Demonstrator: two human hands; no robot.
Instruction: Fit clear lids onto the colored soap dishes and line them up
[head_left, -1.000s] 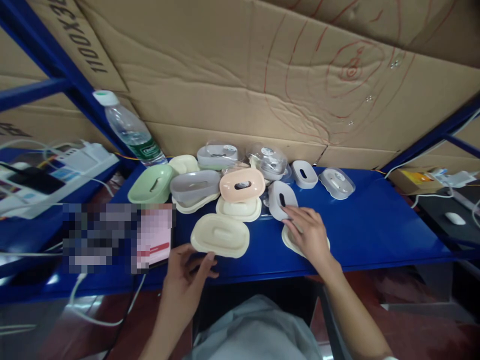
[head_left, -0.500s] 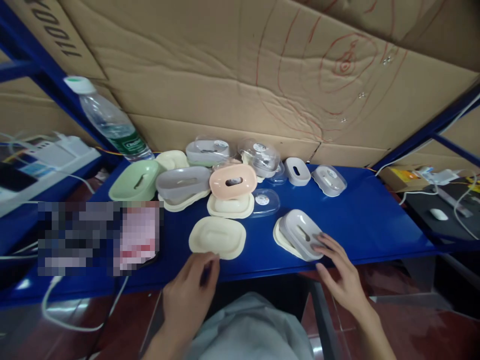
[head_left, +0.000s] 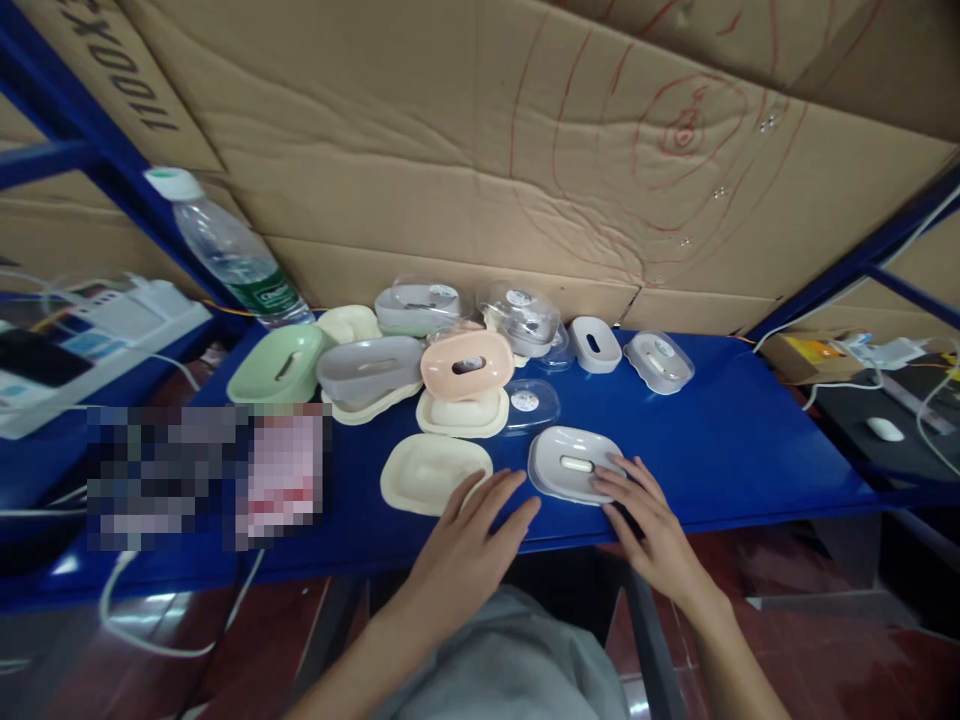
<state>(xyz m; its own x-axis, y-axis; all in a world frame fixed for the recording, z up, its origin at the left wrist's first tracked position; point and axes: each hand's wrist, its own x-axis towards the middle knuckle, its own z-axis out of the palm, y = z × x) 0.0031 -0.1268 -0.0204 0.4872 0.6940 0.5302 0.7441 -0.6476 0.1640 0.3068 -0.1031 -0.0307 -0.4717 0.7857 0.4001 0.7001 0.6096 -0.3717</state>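
Right fingers on the gray tray, left hand over a cream base

The peach tray (head_left: 469,348), tilted atop a second base (head_left: 465,414), is the landmark. To its right and nearer the person, the gray tray (head_left: 574,446) lies face up on the blue table (head_left: 720,430), something pale showing through its slot. The right hand (head_left: 651,528) has its fingers a little spread on the tray's right end, thumb by the near edge; whether they grip cannot be told.

Straight toward the person from the peach tray lies the cream base (head_left: 421,470). The left hand (head_left: 466,545) reaches over its right end, fingers stretched and thumb wide apart, holding nothing visible; contact cannot be told.

Just right of the peach tray is a clear lid (head_left: 538,408); farther right, a small gray tray (head_left: 596,362) and a covered gray dish (head_left: 660,368). To its left come a long gray tray (head_left: 371,372), a green tray (head_left: 259,378) and, farther back, a bottle (head_left: 232,255).
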